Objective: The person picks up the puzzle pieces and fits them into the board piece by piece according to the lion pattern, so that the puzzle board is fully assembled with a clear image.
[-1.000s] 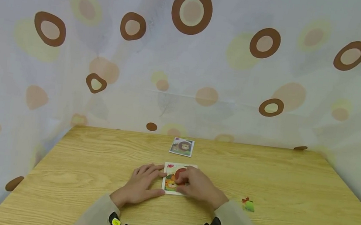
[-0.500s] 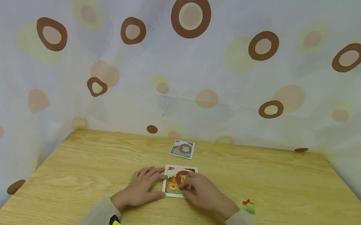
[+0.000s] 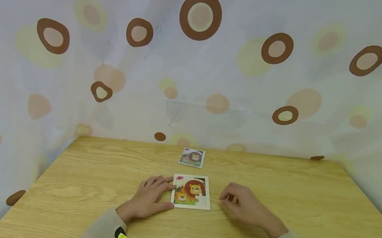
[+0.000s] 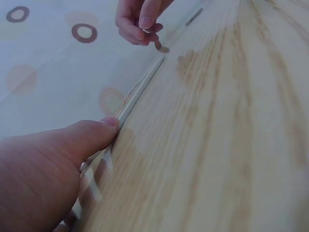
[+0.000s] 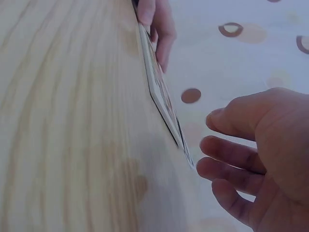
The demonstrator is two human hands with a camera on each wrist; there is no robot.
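Observation:
A square jigsaw puzzle (image 3: 189, 191) in a white frame lies on the table, with a maned lion and a smaller orange animal pictured on it. Its lower right corner shows bare white backing. My left hand (image 3: 149, 197) rests beside it, its fairly straight fingertips and thumb touching the left edge; in the left wrist view the thumb (image 4: 99, 135) presses the frame's edge (image 4: 140, 94). To the right of the puzzle, my right hand (image 3: 245, 203) hovers over the table with loosely bent fingers and holds nothing, as the right wrist view (image 5: 241, 159) confirms.
Behind the puzzle lies a small picture card (image 3: 191, 157) with a similar lion. The wooden table (image 3: 100, 167) ends at a patterned cloth backdrop (image 3: 232, 131). Black wrist cameras sit on both sleeves.
My right hand has come off the puzzle and moved right, uncovering the lion's face. The green loose puzzle piece seen earlier on the right is now hidden behind my right hand. Left hand stays put.

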